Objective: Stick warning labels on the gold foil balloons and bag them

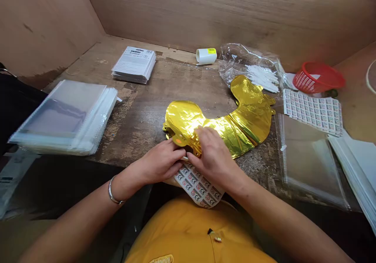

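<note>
A flat gold foil balloon point(235, 122) in a curved shape lies on the wooden table point(147, 110) in front of me. My left hand point(163, 163) pinches its near left edge, fingers closed on the foil. My right hand point(213, 153) presses down on the same edge beside it, fingers bent over the foil. A sheet of small printed stickers point(198, 186) lies under both hands at the table's front edge, partly hidden by them.
A stack of clear plastic bags point(66, 116) sits at the left, printed cards point(134, 64) behind it. A white roll point(206, 56), a bag of white sticks point(258, 75), a red basket point(319, 77), a sticker sheet point(314, 112) and more clear bags point(308, 157) lie right.
</note>
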`<state>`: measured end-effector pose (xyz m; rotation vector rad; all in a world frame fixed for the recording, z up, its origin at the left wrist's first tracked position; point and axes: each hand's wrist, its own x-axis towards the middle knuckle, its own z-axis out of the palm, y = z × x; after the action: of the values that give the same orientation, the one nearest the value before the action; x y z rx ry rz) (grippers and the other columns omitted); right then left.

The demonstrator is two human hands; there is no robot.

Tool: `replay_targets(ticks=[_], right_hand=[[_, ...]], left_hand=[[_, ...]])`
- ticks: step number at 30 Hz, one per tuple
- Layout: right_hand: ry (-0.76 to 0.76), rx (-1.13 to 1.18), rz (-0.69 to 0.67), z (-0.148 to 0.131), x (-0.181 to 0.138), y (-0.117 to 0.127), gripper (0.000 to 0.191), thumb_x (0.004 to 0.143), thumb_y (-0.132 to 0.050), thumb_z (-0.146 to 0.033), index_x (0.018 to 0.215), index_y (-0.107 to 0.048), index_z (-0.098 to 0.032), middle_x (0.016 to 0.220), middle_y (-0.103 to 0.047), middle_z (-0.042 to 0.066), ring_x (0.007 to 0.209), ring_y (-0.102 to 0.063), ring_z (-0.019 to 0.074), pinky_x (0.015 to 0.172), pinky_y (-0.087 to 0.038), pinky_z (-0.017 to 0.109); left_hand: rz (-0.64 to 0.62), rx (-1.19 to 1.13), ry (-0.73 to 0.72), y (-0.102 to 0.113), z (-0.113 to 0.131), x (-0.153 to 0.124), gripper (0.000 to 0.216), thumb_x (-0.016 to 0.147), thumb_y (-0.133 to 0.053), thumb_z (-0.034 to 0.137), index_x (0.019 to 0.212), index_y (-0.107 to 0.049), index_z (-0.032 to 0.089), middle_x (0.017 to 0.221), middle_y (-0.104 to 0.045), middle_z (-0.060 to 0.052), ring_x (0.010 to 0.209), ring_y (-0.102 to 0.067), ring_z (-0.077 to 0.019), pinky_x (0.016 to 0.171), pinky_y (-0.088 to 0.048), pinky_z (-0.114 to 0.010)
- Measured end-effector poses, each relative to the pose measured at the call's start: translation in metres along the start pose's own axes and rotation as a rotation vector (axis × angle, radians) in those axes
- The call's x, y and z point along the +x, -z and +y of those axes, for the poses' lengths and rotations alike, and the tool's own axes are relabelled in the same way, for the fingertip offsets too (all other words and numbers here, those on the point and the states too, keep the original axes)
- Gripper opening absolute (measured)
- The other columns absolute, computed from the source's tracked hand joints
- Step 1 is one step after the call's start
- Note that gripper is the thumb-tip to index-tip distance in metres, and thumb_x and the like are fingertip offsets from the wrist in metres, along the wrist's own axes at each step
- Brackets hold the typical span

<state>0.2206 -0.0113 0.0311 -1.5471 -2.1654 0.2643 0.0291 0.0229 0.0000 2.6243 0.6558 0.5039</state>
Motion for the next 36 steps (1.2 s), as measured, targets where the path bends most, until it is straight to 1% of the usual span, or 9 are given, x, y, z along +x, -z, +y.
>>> replay_targets(ticks=[4,9,13,17,20,23,29,32,36], right_hand=[[-0.112,0.099,-0.020,0.016,0.003,0.006,0.019,0.081,-0.051,-0.013,0.087,-0.069,-0.016,0.099,-0.070,0.011,0.097,-0.061,0.0239,0.090,-0.048,0.040],[-0.650,0.222,0.231,0.121,0.044,0.056,0.005,0.069,-0.067,-0.022,0.070,-0.063,-0.018,0.069,-0.065,-0.001,0.066,-0.059,0.0141,0.064,-0.047,0.027],[-0.850,0.036,0.438,0.202,0.050,0.092,0.014,0.067,-0.061,-0.015,0.057,-0.052,-0.019,0.062,-0.059,0.002,0.070,-0.057,0.0193,0.068,-0.045,0.033],[-0.945,-0.084,0.519,0.228,0.048,0.100,0.012,0.070,-0.059,-0.012,0.061,-0.054,-0.020,0.076,-0.062,0.009,0.088,-0.058,0.0273,0.081,-0.042,0.042],[-0.795,-0.173,0.610,0.204,0.044,0.100,0.011,0.074,-0.058,-0.012,0.082,-0.063,-0.016,0.098,-0.063,0.015,0.103,-0.055,0.0297,0.090,-0.039,0.046],[-0.501,-0.141,0.611,0.142,0.020,0.097,0.013,0.081,-0.056,-0.016,0.089,-0.065,-0.016,0.097,-0.064,0.012,0.097,-0.058,0.0256,0.087,-0.043,0.041],[-0.348,0.422,0.326,0.012,-0.072,0.081,0.018,0.092,-0.053,-0.034,0.091,-0.066,-0.022,0.081,-0.066,0.003,0.073,-0.062,0.0162,0.069,-0.050,0.029],[-0.414,0.670,0.240,-0.002,-0.086,0.066,0.018,0.091,-0.056,-0.037,0.095,-0.064,-0.022,0.084,-0.068,0.003,0.074,-0.064,0.0155,0.067,-0.052,0.027],[-0.497,0.903,0.109,0.003,-0.079,0.056,0.020,0.084,-0.066,-0.036,0.095,-0.064,-0.021,0.087,-0.070,0.003,0.079,-0.067,0.0166,0.071,-0.055,0.027]], left_hand=[[-0.001,-0.039,-0.017,0.000,0.001,-0.003,0.010,0.087,-0.048,0.015,0.087,-0.058,0.016,0.118,-0.060,-0.014,0.114,-0.055,-0.0263,0.095,-0.050,-0.040],[-0.005,-0.028,-0.038,-0.005,-0.006,-0.007,0.011,0.088,-0.047,0.014,0.095,-0.054,0.019,0.134,-0.053,-0.011,0.128,-0.047,-0.0250,0.104,-0.045,-0.040],[-0.007,-0.032,-0.040,-0.008,-0.008,-0.009,0.011,0.089,-0.046,0.015,0.097,-0.053,0.019,0.132,-0.054,-0.011,0.127,-0.047,-0.0236,0.104,-0.045,-0.040],[-0.001,-0.042,-0.036,-0.009,-0.010,-0.008,0.011,0.089,-0.046,0.015,0.095,-0.054,0.019,0.130,-0.057,-0.011,0.126,-0.050,-0.0229,0.104,-0.046,-0.039],[-0.004,-0.086,-0.019,-0.006,-0.008,-0.006,0.014,0.088,-0.047,0.015,0.095,-0.058,0.019,0.129,-0.058,-0.011,0.126,-0.050,-0.0244,0.104,-0.046,-0.040],[0.006,-0.242,0.050,0.007,0.006,-0.009,0.014,0.087,-0.051,0.018,0.092,-0.064,0.019,0.127,-0.061,-0.009,0.124,-0.053,-0.0256,0.102,-0.047,-0.040],[0.422,-0.923,0.748,0.021,0.046,-0.019,0.021,0.083,-0.065,0.039,0.082,-0.064,0.018,0.072,-0.069,-0.001,0.064,-0.066,-0.0163,0.058,-0.056,-0.026],[0.479,-1.186,0.819,0.009,0.053,-0.022,0.024,0.078,-0.071,0.041,0.082,-0.065,0.017,0.070,-0.067,0.000,0.061,-0.063,-0.0138,0.058,-0.056,-0.025],[0.496,-1.174,0.802,-0.001,0.061,-0.020,0.024,0.079,-0.070,0.041,0.079,-0.063,0.017,0.069,-0.064,0.001,0.059,-0.060,-0.0115,0.060,-0.055,-0.023]])
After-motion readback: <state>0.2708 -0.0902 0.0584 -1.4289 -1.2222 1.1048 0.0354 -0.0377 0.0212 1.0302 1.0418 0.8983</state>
